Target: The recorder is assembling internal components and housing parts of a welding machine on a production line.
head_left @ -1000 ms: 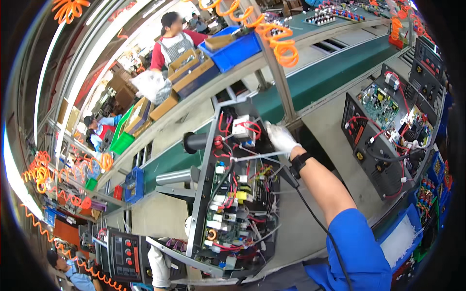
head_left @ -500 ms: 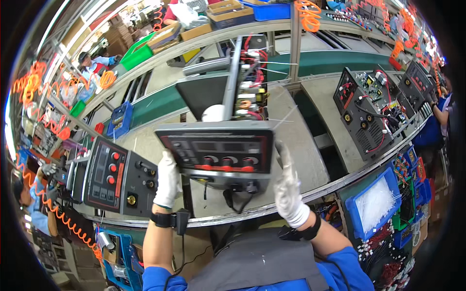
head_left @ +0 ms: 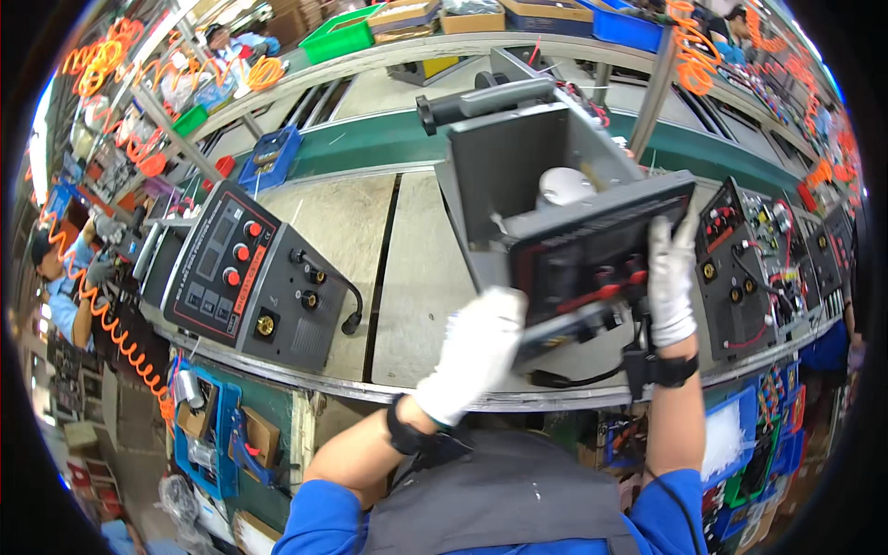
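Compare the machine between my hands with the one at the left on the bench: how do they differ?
The handled machine has the left hand and right hand at its front; the left machine has neither. The handled machine shows an open compartment with a white round part; the left machine shows none. Both look dark, with red knobs.

This was a factory floor, an electronics assembly line by the look of it — several dark machines (head_left: 555, 268) with similar knobbed panels were spread along a metal-edged bench (head_left: 421, 287), one at the right with its circuit board (head_left: 772, 222) bare. Behind ran a green belt (head_left: 370, 139); coiled orange hoses (head_left: 694, 65) hung above, parts bins (head_left: 342, 39) lined a raised ledge, and co-workers (head_left: 69, 310) sat at other stations.
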The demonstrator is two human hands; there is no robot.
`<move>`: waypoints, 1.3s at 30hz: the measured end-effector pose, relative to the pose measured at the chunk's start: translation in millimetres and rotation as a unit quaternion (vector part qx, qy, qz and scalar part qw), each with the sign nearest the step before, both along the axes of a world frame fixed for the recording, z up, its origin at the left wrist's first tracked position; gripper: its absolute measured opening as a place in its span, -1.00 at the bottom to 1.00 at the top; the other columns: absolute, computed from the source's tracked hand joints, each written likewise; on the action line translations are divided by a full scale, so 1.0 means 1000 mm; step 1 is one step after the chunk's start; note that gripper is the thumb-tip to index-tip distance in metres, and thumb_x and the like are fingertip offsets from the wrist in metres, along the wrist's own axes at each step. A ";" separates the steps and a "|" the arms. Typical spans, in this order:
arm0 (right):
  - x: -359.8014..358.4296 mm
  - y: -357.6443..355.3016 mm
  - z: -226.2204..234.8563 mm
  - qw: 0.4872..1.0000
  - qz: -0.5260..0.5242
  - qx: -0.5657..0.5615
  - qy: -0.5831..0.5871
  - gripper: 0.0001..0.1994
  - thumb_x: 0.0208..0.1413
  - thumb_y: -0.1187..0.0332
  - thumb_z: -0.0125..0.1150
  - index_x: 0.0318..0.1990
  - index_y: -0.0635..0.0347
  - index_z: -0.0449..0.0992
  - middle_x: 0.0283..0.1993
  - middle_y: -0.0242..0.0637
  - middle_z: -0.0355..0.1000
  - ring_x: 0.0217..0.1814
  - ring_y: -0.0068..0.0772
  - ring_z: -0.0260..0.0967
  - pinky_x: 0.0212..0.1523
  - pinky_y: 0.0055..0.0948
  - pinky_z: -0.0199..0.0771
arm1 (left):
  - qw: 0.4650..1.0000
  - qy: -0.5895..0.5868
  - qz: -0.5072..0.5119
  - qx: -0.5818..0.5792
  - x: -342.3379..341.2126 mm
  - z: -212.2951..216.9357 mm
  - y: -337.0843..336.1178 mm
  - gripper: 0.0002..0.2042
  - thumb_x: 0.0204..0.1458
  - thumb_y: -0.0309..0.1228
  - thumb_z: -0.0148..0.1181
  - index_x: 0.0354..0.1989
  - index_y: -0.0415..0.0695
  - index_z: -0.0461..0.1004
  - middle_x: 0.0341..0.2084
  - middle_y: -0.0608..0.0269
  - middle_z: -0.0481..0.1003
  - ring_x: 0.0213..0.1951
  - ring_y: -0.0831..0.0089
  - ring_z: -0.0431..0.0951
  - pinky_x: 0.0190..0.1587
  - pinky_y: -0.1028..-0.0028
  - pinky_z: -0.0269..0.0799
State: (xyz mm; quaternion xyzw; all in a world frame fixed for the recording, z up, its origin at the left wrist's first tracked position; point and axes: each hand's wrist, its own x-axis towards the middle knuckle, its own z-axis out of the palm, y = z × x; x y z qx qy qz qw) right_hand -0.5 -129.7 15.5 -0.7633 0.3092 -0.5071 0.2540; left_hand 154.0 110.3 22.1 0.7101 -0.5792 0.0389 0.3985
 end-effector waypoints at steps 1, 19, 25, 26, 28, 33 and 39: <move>-0.012 -0.031 -0.005 0.995 0.022 0.090 -0.032 -0.33 0.32 0.18 0.07 0.45 0.26 -0.04 0.34 0.04 0.22 0.35 -0.15 0.22 0.35 -0.35 0.17 | 0.999 0.020 -0.028 -0.001 -0.021 0.003 -0.015 -0.93 0.07 -0.55 -0.07 -0.35 -0.22 0.37 -0.47 -0.02 0.38 -0.33 -0.02 0.45 -0.30 0.18 0.38; -0.091 0.076 -0.003 0.982 -0.020 -0.052 0.182 0.14 -0.08 -0.09 0.37 0.46 0.40 -0.21 0.50 0.26 -0.21 0.54 0.18 -0.17 0.47 0.02 -0.12 | 0.923 0.163 0.238 0.253 0.160 -0.110 -0.058 -0.56 -0.02 -0.10 0.23 -0.10 -0.20 0.58 -0.22 -0.06 0.61 -0.11 0.06 0.60 -0.04 0.24 0.48; -0.079 0.117 -0.048 0.973 -0.153 0.148 0.090 -0.05 -0.05 0.36 0.29 0.46 0.36 -0.16 0.49 0.13 -0.11 0.54 0.02 -0.14 0.49 -0.17 -0.15 | 0.962 0.108 0.131 0.213 0.213 -0.150 -0.155 -0.47 -0.10 -0.05 0.29 -0.03 -0.19 0.54 -0.11 -0.10 0.57 0.02 -0.02 0.53 0.07 0.19 0.43; -0.081 0.119 -0.054 0.966 -0.169 0.173 0.092 -0.04 -0.04 0.33 0.31 0.46 0.36 -0.16 0.49 0.12 -0.11 0.54 0.00 -0.14 0.49 -0.18 -0.15 | 0.957 0.118 0.108 0.243 0.215 -0.155 -0.167 -0.49 -0.08 -0.06 0.28 -0.04 -0.18 0.54 -0.12 -0.10 0.58 0.01 -0.04 0.53 0.07 0.19 0.43; -0.083 0.118 -0.066 0.949 -0.200 0.233 0.067 -0.04 0.00 0.27 0.34 0.46 0.35 -0.16 0.49 0.11 -0.10 0.54 -0.03 -0.14 0.48 -0.19 -0.14 | 0.946 0.131 0.075 0.287 0.219 -0.165 -0.188 -0.54 -0.05 -0.09 0.24 -0.06 -0.16 0.56 -0.13 -0.11 0.58 0.00 -0.06 0.53 0.06 0.18 0.43; -0.091 0.096 -0.095 0.929 -0.225 0.280 0.090 -0.13 -0.06 0.46 0.43 0.37 0.45 0.01 0.21 0.07 0.35 0.22 -0.17 0.34 0.26 -0.32 0.29 | 0.956 0.073 0.120 0.257 0.228 -0.206 -0.196 -0.67 0.00 -0.20 0.10 -0.20 -0.16 0.60 -0.24 -0.17 0.58 -0.10 -0.12 0.54 0.00 0.08 0.44; -0.155 0.071 -0.117 0.859 -0.109 -0.007 0.501 -0.70 0.09 0.29 0.26 -0.09 0.28 0.48 -0.47 -0.16 0.49 -0.35 -0.17 0.50 -0.22 -0.17 0.47 | 0.957 -0.192 0.108 0.189 0.186 -0.229 -0.095 -0.80 0.05 -0.30 0.09 -0.39 -0.15 0.55 -0.38 -0.10 0.58 -0.27 -0.09 0.56 -0.10 0.00 0.45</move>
